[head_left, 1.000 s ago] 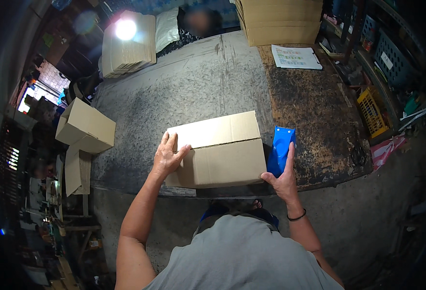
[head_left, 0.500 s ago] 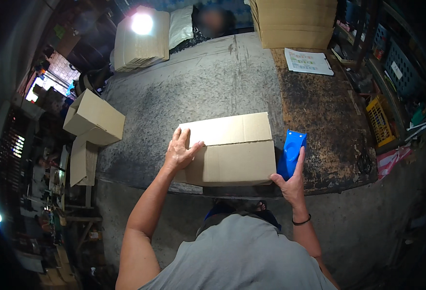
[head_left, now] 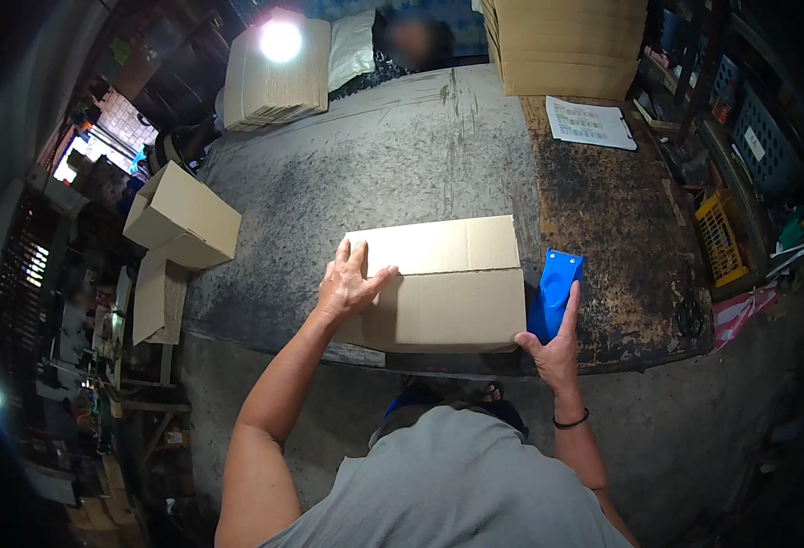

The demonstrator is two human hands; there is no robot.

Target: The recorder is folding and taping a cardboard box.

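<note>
A closed brown cardboard box [head_left: 447, 306] lies near the front edge of the table, its two top flaps meeting in a seam along its length. My left hand [head_left: 351, 285] lies open on the box's left end, fingers spread over the top. At the right end, my right hand [head_left: 557, 352] is closed round a blue tape dispenser [head_left: 555, 297], with the thumb by the box's near right corner and a finger along the dispenser's right side. The dispenser's lower part is hidden by the hand. No strip of tape can be made out on the seam.
An open carton [head_left: 187, 215] stands at the table's left edge. Flat cardboard is stacked [head_left: 274, 78] at the far left, and more cardboard [head_left: 566, 46] stands at the back right near a clipboard with papers [head_left: 592, 123]. A yellow crate [head_left: 721, 239] sits right of the table. Someone is beyond the far edge.
The whole view has shifted slightly. Both hands, the box and the tape dispenser keep nearly the same places relative to each other.
</note>
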